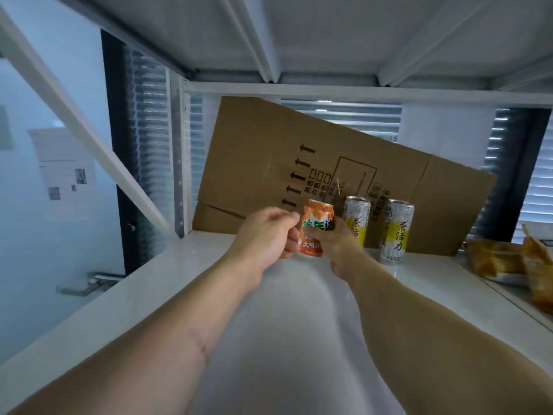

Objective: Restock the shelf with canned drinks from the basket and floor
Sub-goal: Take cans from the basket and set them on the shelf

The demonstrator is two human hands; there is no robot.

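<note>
Both hands grip orange can (neighbours read 茶活力).

White metal shelving unit — underside of upper shelf ribbed overhead. Flattened cardboard sheet leans tilted against back. Behind it window with horizontal blinds, dark frame at left. Pale wall at far left carries paper notices — print too blurred to read. Cool, diffuse daylight.
</note>
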